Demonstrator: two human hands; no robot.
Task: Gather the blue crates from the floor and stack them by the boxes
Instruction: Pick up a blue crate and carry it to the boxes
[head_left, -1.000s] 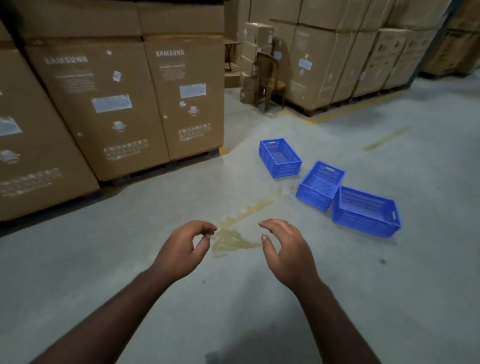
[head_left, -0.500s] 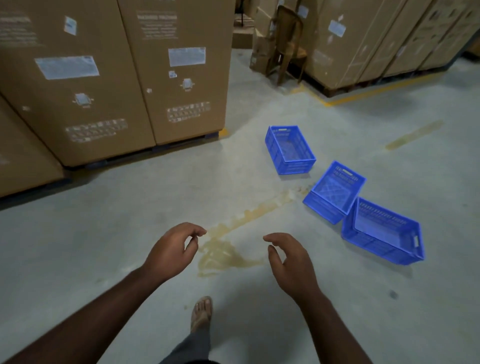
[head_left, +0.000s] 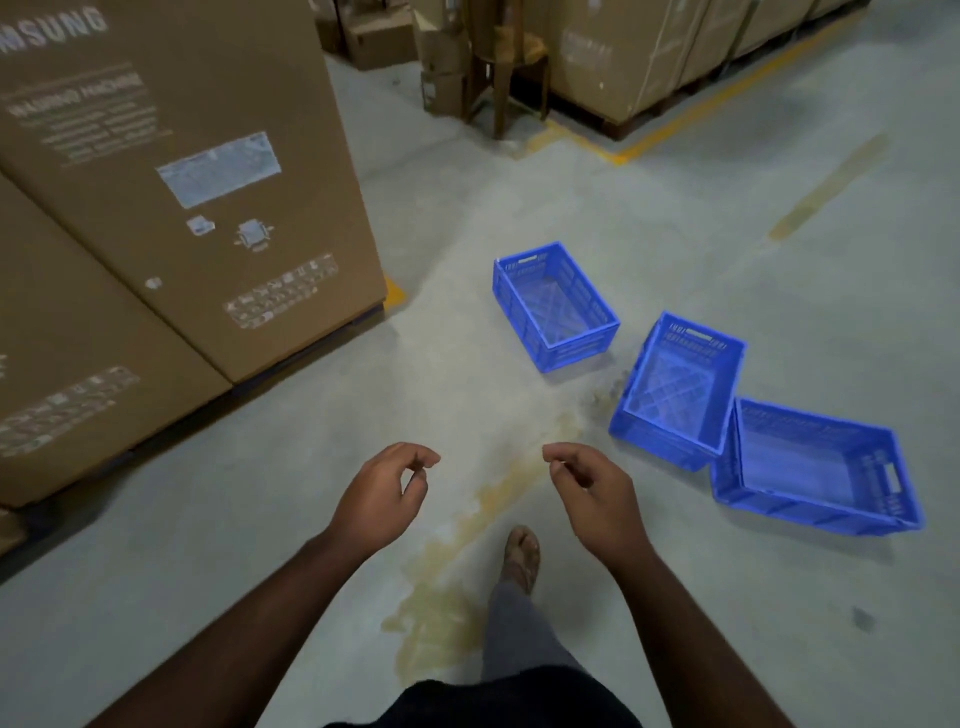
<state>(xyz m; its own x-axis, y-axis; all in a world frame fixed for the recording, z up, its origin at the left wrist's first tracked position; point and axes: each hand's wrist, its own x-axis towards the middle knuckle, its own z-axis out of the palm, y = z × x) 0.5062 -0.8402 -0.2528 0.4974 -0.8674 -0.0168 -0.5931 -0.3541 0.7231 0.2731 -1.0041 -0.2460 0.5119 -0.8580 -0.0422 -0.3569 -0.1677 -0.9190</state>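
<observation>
Three empty blue plastic crates lie on the grey concrete floor ahead and to the right. The far crate (head_left: 556, 306) stands alone. The middle crate (head_left: 680, 389) touches the near, larger crate (head_left: 815, 467) at a corner. My left hand (head_left: 382, 493) and my right hand (head_left: 597, 493) hover in front of me, well short of the crates, fingers loosely curled and holding nothing. Tall brown cardboard boxes (head_left: 171, 182) stand on the left.
More cardboard boxes on pallets (head_left: 649, 57) line the back right behind a yellow floor line. A brown chair (head_left: 506, 67) stands at the back between small cartons. A yellowish stain (head_left: 457, 561) runs along the floor under my hands. My foot (head_left: 521, 556) is stepping forward.
I have walked forward: the crates and boxes appear closer and lower in view. My foot has come into view. Both hands stay empty, their fingers curling in slightly.
</observation>
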